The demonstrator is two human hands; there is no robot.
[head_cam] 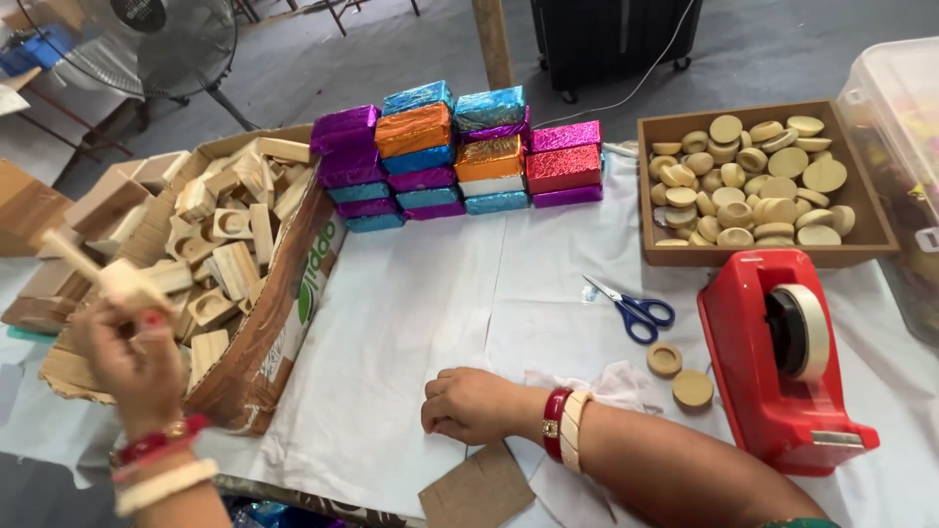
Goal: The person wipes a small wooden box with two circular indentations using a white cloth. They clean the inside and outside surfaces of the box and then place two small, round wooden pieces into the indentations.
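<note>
My left hand (132,357) is raised over the near corner of a cardboard box (279,337) and grips a pale wooden block (112,276), lifted clear of the pile. The box holds several more wooden blocks (230,230). My right hand (476,404) rests on the white table cover (411,303) with its fingers curled in a loose fist and nothing in it. It lies near a flat piece of brown cardboard (479,489). Both wrists wear red and cream bangles.
Foil-wrapped boxes (455,156) in purple, blue, orange and red are stacked at the back. Blue-handled scissors (631,308), a red tape dispenser (778,357), two wooden discs (678,374) and crumpled tissue (606,381) lie right. A tray of wooden discs (753,186) stands far right, beside a clear plastic bin (900,147).
</note>
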